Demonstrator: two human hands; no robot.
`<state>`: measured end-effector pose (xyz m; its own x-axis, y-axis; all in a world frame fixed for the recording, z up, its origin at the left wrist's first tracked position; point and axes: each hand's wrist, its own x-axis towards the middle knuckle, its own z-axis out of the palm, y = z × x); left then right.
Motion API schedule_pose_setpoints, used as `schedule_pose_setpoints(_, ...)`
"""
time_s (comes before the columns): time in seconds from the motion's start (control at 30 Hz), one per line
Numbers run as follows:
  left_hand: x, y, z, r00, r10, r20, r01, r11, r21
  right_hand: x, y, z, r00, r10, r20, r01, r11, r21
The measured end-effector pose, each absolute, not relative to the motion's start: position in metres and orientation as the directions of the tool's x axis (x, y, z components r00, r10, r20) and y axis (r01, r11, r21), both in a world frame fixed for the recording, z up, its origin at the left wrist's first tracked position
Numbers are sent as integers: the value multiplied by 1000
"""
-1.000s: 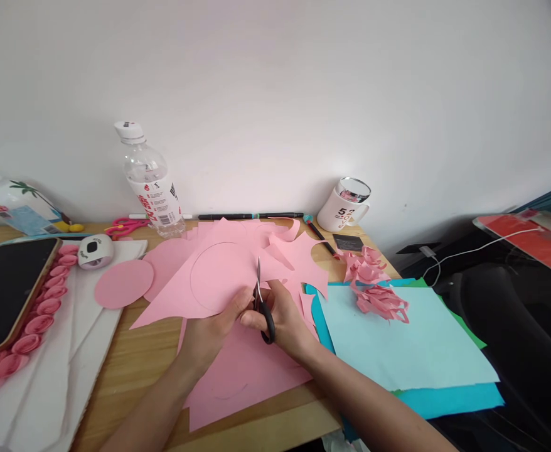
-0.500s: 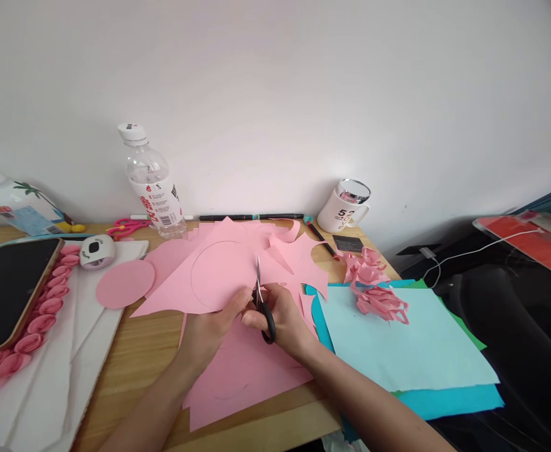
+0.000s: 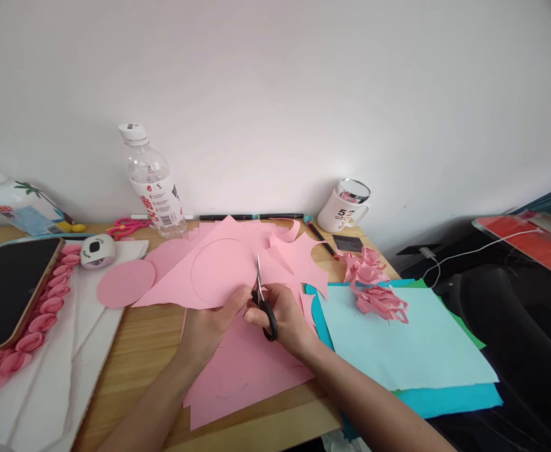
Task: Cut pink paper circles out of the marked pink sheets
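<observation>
My left hand point(image 3: 216, 323) pinches the lower edge of a pink paper sheet point(image 3: 223, 270) on which a circle is drawn in thin line. Black-handled scissors point(image 3: 268, 320) are gripped in my right hand point(image 3: 285, 317), fingers through the loops. Their blades point away from me and meet the sheet's right edge, beside the drawn circle. Under both hands lies more pink paper point(image 3: 242, 376). A cut pink disc point(image 3: 125, 284) rests to the left, and jagged pink offcuts point(image 3: 304, 257) spread behind the scissors.
Left stand a phone point(image 3: 14, 292) by rolled pink paper roses point(image 3: 40, 323), a white gadget point(image 3: 97, 251) and pink scissors point(image 3: 127, 227). A bottle point(image 3: 155, 188) and a mug point(image 3: 344, 207) stand near the wall. Crumpled scraps point(image 3: 379, 301) lie on blue sheets point(image 3: 407, 351) at right.
The held pink sheet has shifted and tilted slightly, its lower left edge rising a little. Both hands keep nearly the same place, with the scissors still at the sheet's right edge.
</observation>
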<state>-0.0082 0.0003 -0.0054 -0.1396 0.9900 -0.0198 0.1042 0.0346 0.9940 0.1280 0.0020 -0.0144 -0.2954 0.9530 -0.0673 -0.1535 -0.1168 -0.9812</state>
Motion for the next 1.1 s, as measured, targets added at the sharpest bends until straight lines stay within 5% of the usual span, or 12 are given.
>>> schedule_pose_setpoints(0.83, -9, 3, -4, -108, 993, 43, 8, -42, 999, 131, 1, -20, -227, 964, -141, -104, -168, -980)
schedule_pose_setpoints(1.1, -7, -1, -1, -163, 981, 109, 187, -78, 979, 129, 1, -18, -303, 946, -113, -148, -164, -975)
